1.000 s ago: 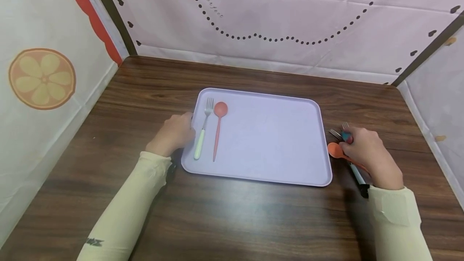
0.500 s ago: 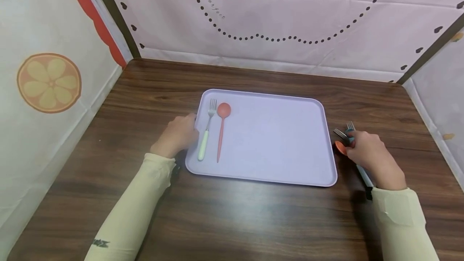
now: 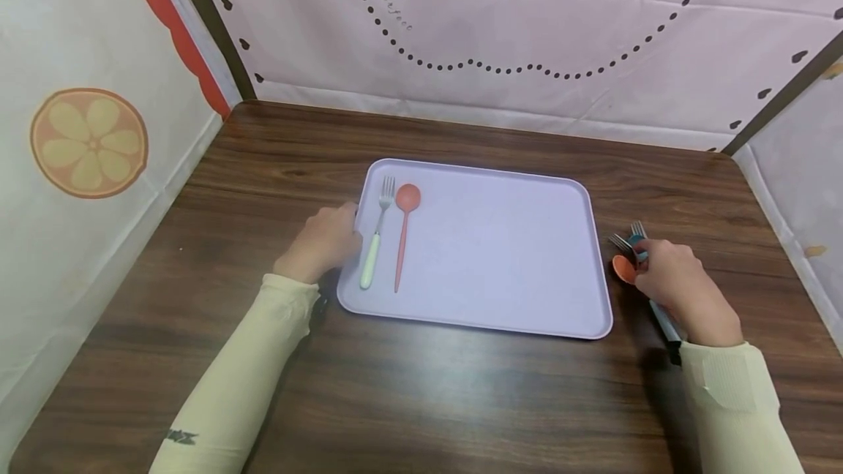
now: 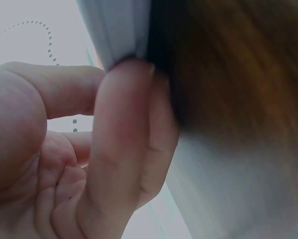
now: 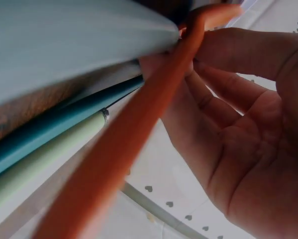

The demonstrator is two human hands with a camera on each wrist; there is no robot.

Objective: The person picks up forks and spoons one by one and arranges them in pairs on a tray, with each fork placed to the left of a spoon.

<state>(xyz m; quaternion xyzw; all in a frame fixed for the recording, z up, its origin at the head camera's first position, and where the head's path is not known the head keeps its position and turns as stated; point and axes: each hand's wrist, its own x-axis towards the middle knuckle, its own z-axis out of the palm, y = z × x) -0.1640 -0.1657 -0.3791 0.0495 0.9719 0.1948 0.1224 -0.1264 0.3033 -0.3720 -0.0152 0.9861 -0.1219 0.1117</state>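
Observation:
My left hand (image 3: 323, 241) grips the left rim of a pale lilac tray (image 3: 500, 254); in the left wrist view its fingers curl at the tray edge (image 4: 120, 30). On the tray's left side lie a fork with a light green handle (image 3: 370, 262) and a pinkish-red spoon (image 3: 407, 198). Right of the tray, my right hand (image 3: 681, 287) pinches an orange spoon (image 3: 623, 269) near its neck; the spoon's handle (image 5: 119, 144) slants across the right wrist view. Fork tines (image 3: 637, 229) show beyond the fingers. The hand hides much of this cutlery.
Below the spoon lie a pale blue handle (image 5: 74, 47), a teal handle (image 5: 84, 114) and a light green handle (image 5: 49, 167). The dark wooden table (image 3: 448, 401) runs back to a printed cloth wall (image 3: 553, 28), with further cloth walls at both sides.
My right fingers have closed on the orange spoon, whose bowl has tilted and whose handle has come up under the hand. The left hand keeps its grip on the tray. The view shifted slightly.

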